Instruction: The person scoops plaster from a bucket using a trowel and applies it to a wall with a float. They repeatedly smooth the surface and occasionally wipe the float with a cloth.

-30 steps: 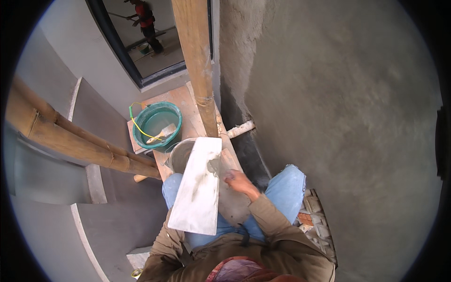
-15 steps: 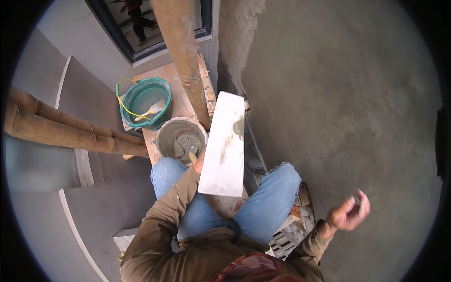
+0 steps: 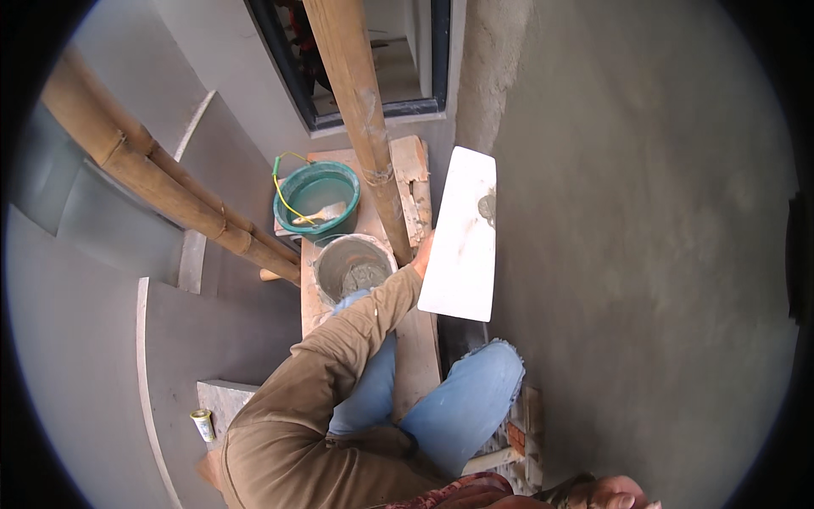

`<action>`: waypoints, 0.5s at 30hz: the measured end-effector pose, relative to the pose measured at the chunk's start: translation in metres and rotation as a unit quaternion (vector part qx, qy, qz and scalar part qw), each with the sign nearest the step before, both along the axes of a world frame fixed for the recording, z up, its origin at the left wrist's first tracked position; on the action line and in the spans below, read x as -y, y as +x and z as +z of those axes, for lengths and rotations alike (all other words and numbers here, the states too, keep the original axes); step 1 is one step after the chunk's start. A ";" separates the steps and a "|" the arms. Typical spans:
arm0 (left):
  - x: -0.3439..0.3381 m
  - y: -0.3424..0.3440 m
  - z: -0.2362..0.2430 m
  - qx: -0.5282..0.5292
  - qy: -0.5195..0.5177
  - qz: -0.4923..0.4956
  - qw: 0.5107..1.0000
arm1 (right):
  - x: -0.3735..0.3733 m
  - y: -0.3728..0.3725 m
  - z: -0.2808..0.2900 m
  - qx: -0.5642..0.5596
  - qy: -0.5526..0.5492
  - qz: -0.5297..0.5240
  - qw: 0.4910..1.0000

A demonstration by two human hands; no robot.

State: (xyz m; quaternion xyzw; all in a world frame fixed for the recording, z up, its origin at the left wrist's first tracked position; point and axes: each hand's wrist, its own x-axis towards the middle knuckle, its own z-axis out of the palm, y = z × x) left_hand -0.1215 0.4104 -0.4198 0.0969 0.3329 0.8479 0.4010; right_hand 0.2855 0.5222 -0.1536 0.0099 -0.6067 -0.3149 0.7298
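A grey plastered wall (image 3: 627, 212) fills the right side of the view, its surface mostly smooth, with a rougher, paler strip along its far left edge. On the left, paired bamboo poles (image 3: 170, 193) slant in toward the middle, and an upright bamboo pole (image 3: 360, 110) stands in front of a dark-framed window (image 3: 440, 55). Below it, a wooden platform (image 3: 415, 365) runs between the walls, partly covered by the person's bent legs in pale blue jeans (image 3: 475, 386). The white board (image 3: 458, 242), a long flat rectangle, is held out in front of the person, just right of the upright pole's foot as seen from above, its broad face turned up. The left hand (image 3: 424, 253) grips it at its left edge, the fingers mostly hidden behind it. On the platform a green bucket (image 3: 339, 227) with a yellow handle holds cloudy water, and nearer the person a grey bucket (image 3: 333, 265) holds wet mortar. The right hand (image 3: 617, 494) is at the lower edge, partly cut off; I cannot tell whether it holds anything. A brush (image 3: 326, 212) lies in the green bucket, a small cup (image 3: 203, 426) sits at lower left, and a dab of mortar (image 3: 486, 208) clings near the board's right edge.
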 end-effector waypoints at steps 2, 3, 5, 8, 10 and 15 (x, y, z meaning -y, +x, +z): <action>-0.010 -0.011 -0.010 -0.190 -0.060 0.004 0.980 | -0.009 0.006 0.000 -0.001 0.002 -0.004 1.000; -0.007 -0.013 -0.006 -0.277 -0.086 0.017 0.957 | -0.012 0.009 -0.001 0.000 0.004 -0.005 1.000; 0.000 -0.014 0.002 -0.371 -0.138 0.033 0.918 | -0.019 0.012 -0.003 0.000 -0.001 -0.011 1.000; -0.001 0.009 0.071 -0.287 -0.153 0.028 0.945 | -0.029 0.024 -0.003 -0.004 0.001 -0.029 1.000; -0.007 0.007 0.074 -0.060 -0.087 -0.013 0.994 | -0.033 0.031 -0.005 -0.001 0.002 -0.042 0.999; -0.016 -0.015 0.067 -0.102 -0.096 0.031 0.990 | -0.038 0.044 -0.017 0.015 -0.012 -0.096 0.995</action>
